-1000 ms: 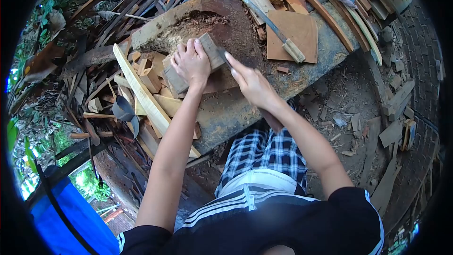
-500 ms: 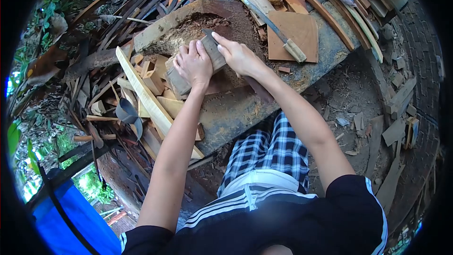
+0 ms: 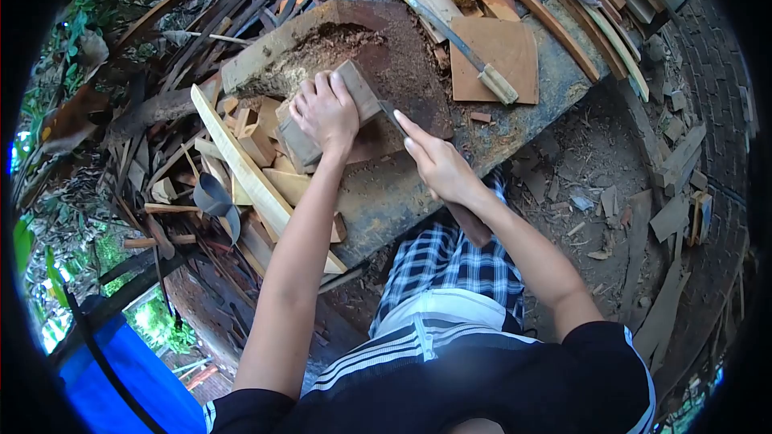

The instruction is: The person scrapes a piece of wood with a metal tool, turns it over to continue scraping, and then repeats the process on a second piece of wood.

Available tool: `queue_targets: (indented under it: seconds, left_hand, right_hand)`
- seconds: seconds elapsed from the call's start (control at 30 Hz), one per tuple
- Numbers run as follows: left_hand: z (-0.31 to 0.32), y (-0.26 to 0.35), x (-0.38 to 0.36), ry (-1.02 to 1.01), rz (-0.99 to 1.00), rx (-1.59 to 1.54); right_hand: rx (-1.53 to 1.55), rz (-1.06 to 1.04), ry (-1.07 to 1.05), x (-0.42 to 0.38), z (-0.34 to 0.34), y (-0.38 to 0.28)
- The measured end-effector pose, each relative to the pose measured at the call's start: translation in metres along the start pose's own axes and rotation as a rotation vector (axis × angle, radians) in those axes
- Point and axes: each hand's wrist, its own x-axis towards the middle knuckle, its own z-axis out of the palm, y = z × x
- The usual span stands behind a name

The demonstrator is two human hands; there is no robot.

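Note:
My left hand [image 3: 326, 115] is closed over a greyish wooden block [image 3: 359, 90], pressing it against a big hollowed piece of timber [image 3: 418, 72] full of chips and dust. In my right hand [image 3: 442, 167] is a dark-bladed tool [image 3: 470, 225]; its brown wooden handle reaches back under my wrist towards my lap. The thumb and index finger of that hand lie along the blade, whose tip is close to the block's right end. Part of the block is hidden beneath my left fingers.
A saw-like blade with a wooden handle [image 3: 498, 84] rests across a square brown board [image 3: 490, 52]. Left of my hands are a pale wooden strip [image 3: 249, 167], several small offcuts and a curled grey sheet [image 3: 213, 195]. Long strips [image 3: 555, 20] are piled at the upper right.
My right hand has drawn back down and to the right with the tool, whose blade has moved off the block's top. My left hand stays on the block.

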Motion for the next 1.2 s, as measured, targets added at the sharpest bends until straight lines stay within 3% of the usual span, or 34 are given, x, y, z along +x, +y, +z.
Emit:
queue_targets:
  seconds: [0.13,0.23,0.3,0.5,0.8,1.03,1.2]
  left_hand:
    - [0.003,-0.004,-0.001,-0.013,-0.016,-0.014]
    - [0.004,-0.006,0.001,-0.027,-0.038,-0.02]
    - [0.004,-0.009,0.001,-0.052,-0.051,-0.046]
    - [-0.002,-0.01,0.003,-0.102,-0.042,-0.111]
    - [-0.001,-0.005,0.002,-0.134,0.029,-0.003]
    - [0.001,-0.012,0.002,-0.119,0.047,0.014]
    - [-0.002,-0.01,0.001,-0.134,0.025,0.02]
  right_hand:
    - [0.025,-0.055,-0.144,-0.008,0.001,0.006]
    - [0.074,0.207,-0.266,-0.012,0.0,-0.01]
    - [0.11,0.172,-0.28,-0.03,-0.005,0.004]
    - [0.286,0.159,-0.145,-0.008,-0.019,-0.002]
    - [0.087,0.045,-0.152,0.05,-0.012,-0.005]
    - [0.131,0.155,-0.179,0.02,-0.018,-0.01]
    - [0.132,0.066,-0.16,0.065,-0.015,-0.011]
